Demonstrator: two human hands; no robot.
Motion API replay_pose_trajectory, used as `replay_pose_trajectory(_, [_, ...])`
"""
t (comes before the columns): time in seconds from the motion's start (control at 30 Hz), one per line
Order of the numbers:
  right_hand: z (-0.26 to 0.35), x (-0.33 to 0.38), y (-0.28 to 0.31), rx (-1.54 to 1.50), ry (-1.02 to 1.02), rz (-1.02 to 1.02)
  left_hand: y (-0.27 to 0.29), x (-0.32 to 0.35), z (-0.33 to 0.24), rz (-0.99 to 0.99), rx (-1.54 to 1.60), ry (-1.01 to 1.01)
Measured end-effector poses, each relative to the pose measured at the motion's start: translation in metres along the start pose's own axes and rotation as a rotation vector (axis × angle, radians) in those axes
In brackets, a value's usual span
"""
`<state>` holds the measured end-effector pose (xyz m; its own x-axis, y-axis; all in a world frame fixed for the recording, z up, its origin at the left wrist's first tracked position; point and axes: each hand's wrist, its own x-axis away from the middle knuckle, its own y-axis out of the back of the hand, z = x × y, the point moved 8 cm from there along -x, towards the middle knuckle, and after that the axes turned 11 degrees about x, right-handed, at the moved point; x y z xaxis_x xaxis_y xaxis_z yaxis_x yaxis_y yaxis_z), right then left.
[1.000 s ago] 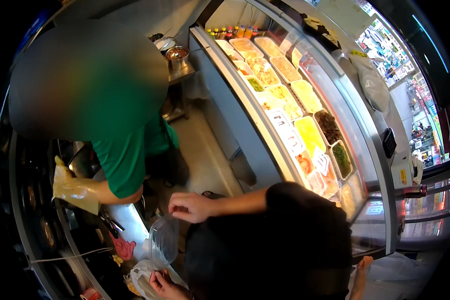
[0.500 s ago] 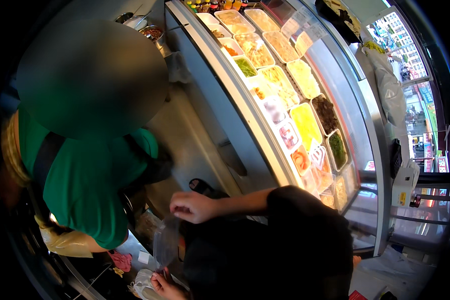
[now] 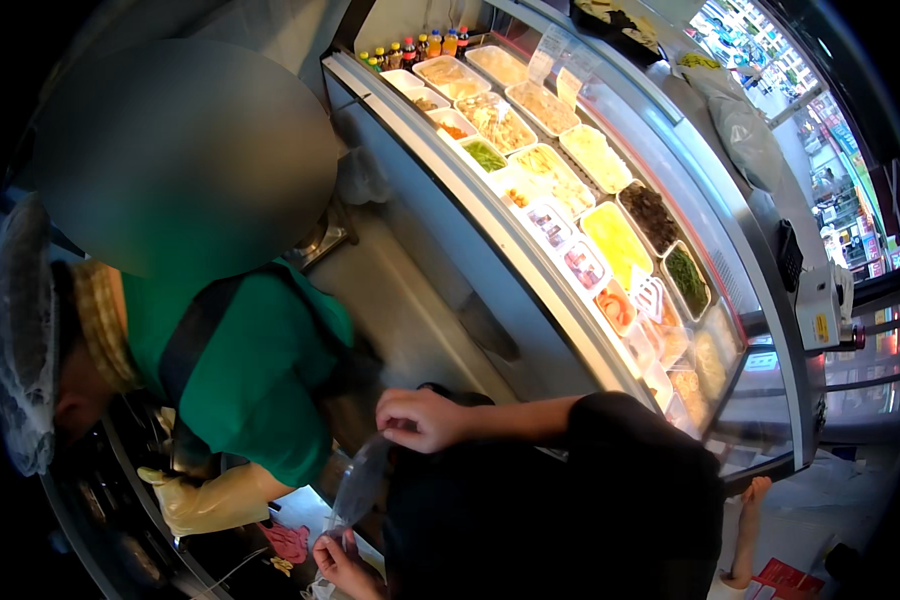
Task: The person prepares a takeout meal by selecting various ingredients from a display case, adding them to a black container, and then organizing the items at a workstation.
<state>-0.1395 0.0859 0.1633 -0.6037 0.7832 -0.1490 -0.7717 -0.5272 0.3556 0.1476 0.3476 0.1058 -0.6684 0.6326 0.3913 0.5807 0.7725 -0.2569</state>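
Observation:
A clear plastic bag [image 3: 358, 487] is stretched between my two hands, in front of my dark clothing. My right hand [image 3: 420, 418], the upper one in the head view, has its fingers closed on one end of the bag. At the lower edge my left hand [image 3: 348, 565] pinches the other end. Part of a whitish plastic bag [image 3: 320, 590] shows beside my left hand, cut off by the picture's edge. Under the clear bag lies a pale work surface [image 3: 305, 508], partly hidden.
A person in green [image 3: 260, 370], wearing a cream glove [image 3: 210, 505], works close by on the left. A glass display case [image 3: 530, 260] with several food trays runs along the right. Pink cloth [image 3: 288, 542] lies near the glove. Another person's arm [image 3: 748, 535] touches the case's end.
The view has shifted, so the display case appears turned. My hands still hold the clear bag, which now looks narrower. The person in green has bent left; the gloved hand shows more.

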Motion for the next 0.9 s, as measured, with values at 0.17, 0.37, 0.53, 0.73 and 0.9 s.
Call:
replay_pose_trajectory(0.17, [0.016,0.017,-0.011,0.177,0.105,0.022,0.027,-0.006,0.01,0.021,-0.016,0.041])
replay_pose_trajectory(0.37, [0.023,0.035,-0.038,0.229,0.015,0.069,0.058,-0.015,0.024,0.102,0.053,0.05])
replay_pose_trajectory(0.53, [0.031,0.037,-0.051,0.232,-0.03,0.008,0.05,-0.008,0.001,0.091,0.121,0.076])
replay_pose_trajectory(0.73, [0.023,0.036,-0.053,0.212,-0.202,-0.003,0.027,-0.017,-0.015,0.42,-0.259,-0.161])
replay_pose_trajectory(0.9, [0.006,0.043,-0.007,0.397,-0.307,-0.043,-0.007,-0.03,-0.013,0.4,-0.241,-0.135])
